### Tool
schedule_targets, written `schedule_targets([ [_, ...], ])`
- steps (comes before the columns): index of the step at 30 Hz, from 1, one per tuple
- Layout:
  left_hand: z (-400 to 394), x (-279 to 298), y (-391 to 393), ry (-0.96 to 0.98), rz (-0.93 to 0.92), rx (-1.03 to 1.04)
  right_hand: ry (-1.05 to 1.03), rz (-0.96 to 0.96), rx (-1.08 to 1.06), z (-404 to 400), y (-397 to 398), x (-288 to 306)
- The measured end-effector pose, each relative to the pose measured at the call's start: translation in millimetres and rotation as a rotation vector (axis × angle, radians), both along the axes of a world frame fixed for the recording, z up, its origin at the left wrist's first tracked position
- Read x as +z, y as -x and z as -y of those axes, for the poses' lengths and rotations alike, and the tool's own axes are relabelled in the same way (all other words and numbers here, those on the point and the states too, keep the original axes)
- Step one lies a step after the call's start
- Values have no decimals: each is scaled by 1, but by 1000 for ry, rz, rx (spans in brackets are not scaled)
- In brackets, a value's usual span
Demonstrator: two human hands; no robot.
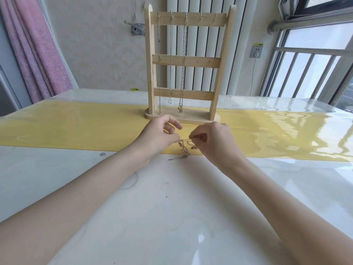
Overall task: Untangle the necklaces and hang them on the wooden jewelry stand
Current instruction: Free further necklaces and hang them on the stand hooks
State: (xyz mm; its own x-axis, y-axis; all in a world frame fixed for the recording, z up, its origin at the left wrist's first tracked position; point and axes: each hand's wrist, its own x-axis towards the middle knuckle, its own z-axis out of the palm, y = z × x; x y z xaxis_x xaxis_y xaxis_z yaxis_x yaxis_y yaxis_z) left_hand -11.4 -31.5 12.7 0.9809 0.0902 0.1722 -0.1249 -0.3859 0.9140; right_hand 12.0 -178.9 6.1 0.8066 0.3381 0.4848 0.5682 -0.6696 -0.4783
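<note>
A wooden jewelry stand (188, 62) stands upright on the yellow runner, with three chains hanging from hooks on its top bar: a thin one (159, 73), a twisted one (170, 60) and a longer one (183, 60). In front of its base, a tangled gold necklace (184, 150) hangs between my hands and trails onto the table. My left hand (162, 134) pinches one end of the chain. My right hand (212, 138) pinches the chain a short way to the right, so a taut stretch runs between the two pinches.
The table (172, 197) is glossy white, with a yellow runner (76, 127) across it. A pink curtain (36, 54) hangs at the far left. A wall socket with a cord (256, 51) and barred windows (309, 73) lie to the right.
</note>
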Motion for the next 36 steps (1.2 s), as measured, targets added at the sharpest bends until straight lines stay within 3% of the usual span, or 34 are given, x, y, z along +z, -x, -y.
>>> schedule_targets([
  [3, -1, -4, -4, -72, 49, 63, -135, -25, -11, -4, 4, 4],
  [7, -2, -5, -6, -111, 81, 47, -667, -463, 31, -1, 3, 10],
  [10, 1, -1, -3, -14, 63, -5, -984, -748, 149, 5, 1, 12],
  [12, 4, 3, -1, 157, 23, -45, -1070, -832, 203, 8, 0, 13],
  [15, 4, 7, -2, 414, -11, -45, -1116, -872, 257, 8, 0, 13],
  [21, 3, 9, -4, 550, -16, 67, -1185, -854, 366, 4, 2, 13],
  [36, 2, 9, -5, 525, -95, 82, -1077, -970, 463, 2, 4, 12],
])
